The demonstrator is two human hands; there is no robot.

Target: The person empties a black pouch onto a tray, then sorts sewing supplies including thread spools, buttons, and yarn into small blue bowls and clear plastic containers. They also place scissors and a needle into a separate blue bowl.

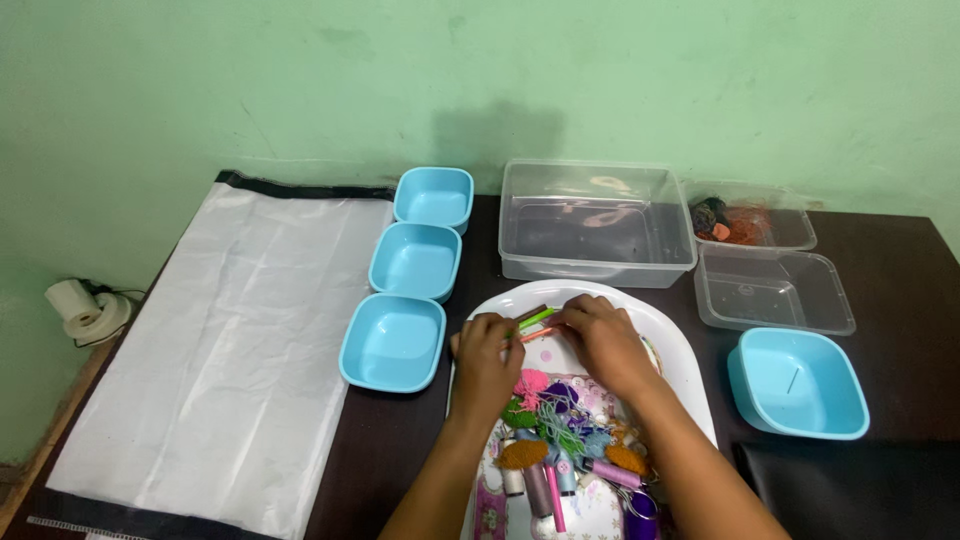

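Both your left hand (486, 357) and right hand (601, 340) pinch thin coloured sticks (536, 323) above the white tray (678, 352), fingers closed on them.

Thin green stick (536, 319) over tray (680, 350)

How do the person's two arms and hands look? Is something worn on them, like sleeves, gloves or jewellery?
Both forearms are bare as far as the picture shows; no sleeve reaches into view. The left hand and the right hand wear no gloves. No ring, bracelet or watch can be seen on the fingers or wrists, though the hands are small in the picture, so a thin ring could be missed.
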